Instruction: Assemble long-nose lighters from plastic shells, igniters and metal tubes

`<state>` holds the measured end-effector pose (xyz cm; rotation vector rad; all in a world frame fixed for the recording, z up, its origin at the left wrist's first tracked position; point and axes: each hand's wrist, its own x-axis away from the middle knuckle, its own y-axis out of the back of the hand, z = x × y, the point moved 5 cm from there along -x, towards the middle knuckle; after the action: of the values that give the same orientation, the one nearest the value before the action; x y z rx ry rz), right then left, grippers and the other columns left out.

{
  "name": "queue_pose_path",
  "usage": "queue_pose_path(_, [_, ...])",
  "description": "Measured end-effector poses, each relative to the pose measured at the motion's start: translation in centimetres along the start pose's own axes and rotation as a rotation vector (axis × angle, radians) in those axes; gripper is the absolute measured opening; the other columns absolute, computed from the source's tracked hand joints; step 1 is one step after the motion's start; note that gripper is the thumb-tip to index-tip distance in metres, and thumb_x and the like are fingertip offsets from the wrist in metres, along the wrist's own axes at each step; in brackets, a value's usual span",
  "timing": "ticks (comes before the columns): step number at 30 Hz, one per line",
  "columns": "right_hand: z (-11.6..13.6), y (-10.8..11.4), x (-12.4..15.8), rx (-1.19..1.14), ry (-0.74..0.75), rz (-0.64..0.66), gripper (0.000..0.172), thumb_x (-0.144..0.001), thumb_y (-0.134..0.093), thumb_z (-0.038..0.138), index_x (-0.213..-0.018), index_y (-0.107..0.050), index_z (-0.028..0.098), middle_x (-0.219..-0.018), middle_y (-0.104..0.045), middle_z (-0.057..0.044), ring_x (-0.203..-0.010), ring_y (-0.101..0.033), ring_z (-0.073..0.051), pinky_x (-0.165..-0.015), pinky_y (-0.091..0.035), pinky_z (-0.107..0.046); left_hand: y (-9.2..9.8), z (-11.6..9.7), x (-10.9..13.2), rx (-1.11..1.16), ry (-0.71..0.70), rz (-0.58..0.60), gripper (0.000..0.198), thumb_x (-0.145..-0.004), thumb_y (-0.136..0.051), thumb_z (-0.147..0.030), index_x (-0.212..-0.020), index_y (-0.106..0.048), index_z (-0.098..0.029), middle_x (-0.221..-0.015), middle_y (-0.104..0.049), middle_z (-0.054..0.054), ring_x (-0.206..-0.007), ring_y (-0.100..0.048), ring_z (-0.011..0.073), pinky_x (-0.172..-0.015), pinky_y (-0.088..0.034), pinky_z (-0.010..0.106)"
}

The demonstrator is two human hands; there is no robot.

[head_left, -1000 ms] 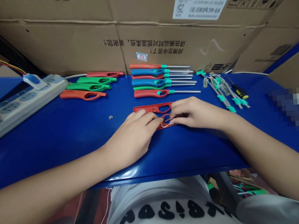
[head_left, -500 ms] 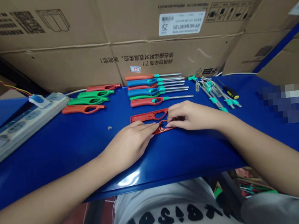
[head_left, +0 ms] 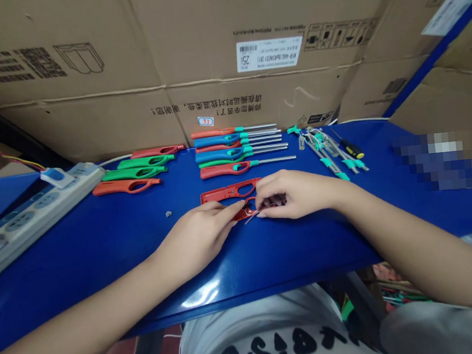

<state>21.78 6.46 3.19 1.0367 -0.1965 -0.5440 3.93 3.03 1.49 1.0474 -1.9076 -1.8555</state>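
Red shell halves (head_left: 215, 195) — two, mid-worktop (head_left: 135, 253), in front of six lighters (head_left: 219, 171). Also four tubeless bodies (head_left: 115, 187) left, one screwdriver (head_left: 351, 148) right. Both halves run left-right, roughly parallel, right ends tipped slightly away, loops toward the right. Left hand (head_left: 201, 227): fingers bent over near half's left part — can't tell how closed. Right hand (head_left: 291, 193): grip pinched, fingertips together on one thin strip (head_left: 251, 218) at near half.

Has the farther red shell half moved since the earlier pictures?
No: the farther red shell half keeps its place against the row of lighters; only the camera view shifted.
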Motion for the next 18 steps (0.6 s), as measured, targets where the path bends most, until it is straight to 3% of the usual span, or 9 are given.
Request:
queue_pose_path(3, [-0.3,0.4,0.2,0.004,0.023,-0.051,0.019,-0.094,-0.06,0.027,-0.099,-0.075,0.016,-0.097,-0.073,-0.008,-0.083,-0.064,-0.015,-0.075,-0.049,-0.026,-0.2,0.3,0.0,0.058,-0.019,-0.007,0.033,-0.101,-0.052,-0.022,-0.131,-0.065,-0.019,-0.109,-0.075,0.009,-0.094,-0.073,0.0241,-0.084,-0.06,0.037])
queue_pose_path(5, [-1.3,1.3,0.4,0.072,-0.04,-0.151,0.02,-0.093,-0.059,0.025,-0.102,-0.075,0.018,-0.095,-0.074,-0.006,-0.081,-0.065,-0.016,-0.075,-0.048,-0.026,-0.4,0.5,0.1,0.077,-0.047,-0.011,0.032,-0.102,-0.051,-0.023,-0.131,-0.064,-0.02,-0.113,-0.074,0.007,-0.099,-0.072,0.0239,-0.087,-0.059,0.037])
queue_pose_path(8, [-4.0,4.0,1.7,0.313,-0.393,-0.422,0.026,-0.085,-0.058,0.019,-0.105,-0.075,0.021,-0.078,-0.073,-0.003,-0.069,-0.063,-0.017,-0.065,-0.043,-0.027,-0.6,0.5,0.1,0.062,-0.098,-0.019,0.033,-0.103,-0.048,-0.02,-0.133,-0.062,-0.02,-0.121,-0.073,0.006,-0.108,-0.069,0.0232,-0.092,-0.057,0.037])
queue_pose_path(10, [-5.7,6.2,3.6,0.461,-0.696,-0.577,0.03,-0.081,-0.057,0.018,-0.104,-0.075,0.022,-0.078,-0.073,-0.004,-0.071,-0.065,-0.02,-0.062,-0.04,-0.029,-0.6,0.3,0.1,0.048,-0.125,-0.02,0.034,-0.103,-0.046,-0.018,-0.133,-0.061,-0.02,-0.125,-0.072,0.004,-0.112,-0.068,0.0225,-0.094,-0.057,0.036])
queue_pose_path(11, [-6.6,7.1,4.6,0.501,-0.825,-0.596,0.029,-0.08,-0.057,0.02,-0.103,-0.075,0.022,-0.084,-0.075,-0.006,-0.075,-0.066,-0.022,-0.061,-0.039,-0.029,-0.6,0.3,0.1,0.046,-0.133,-0.015,0.034,-0.103,-0.046,-0.017,-0.133,-0.061,-0.021,-0.126,-0.071,0.004,-0.113,-0.067,0.0222,-0.095,-0.057,0.036])
queue_pose_path(14, [-9.5,9.1,7.7,0.539,-1.106,-0.478,0.025,-0.077,-0.061,0.024,-0.097,-0.075,0.02,-0.099,-0.075,-0.011,-0.086,-0.068,-0.027,-0.062,-0.041,-0.03,-0.5,0.1,0.1,0.048,-0.137,0.004,0.037,-0.102,-0.045,-0.015,-0.134,-0.061,-0.021,-0.125,-0.071,0.004,-0.114,-0.066,0.0223,-0.095,-0.057,0.036])
queue_pose_path(18, [-12.7,10.0,11.1,0.369,-1.251,-0.22,0.013,-0.077,-0.064,0.027,-0.082,-0.071,0.019,-0.085,-0.074,-0.008,-0.079,-0.068,-0.024,-0.064,-0.046,-0.029,-0.6,0.3,0.1,0.072,-0.107,0.019,0.039,-0.101,-0.044,-0.014,-0.136,-0.06,-0.022,-0.12,-0.071,0.007,-0.11,-0.066,0.0216,-0.092,-0.058,0.035])
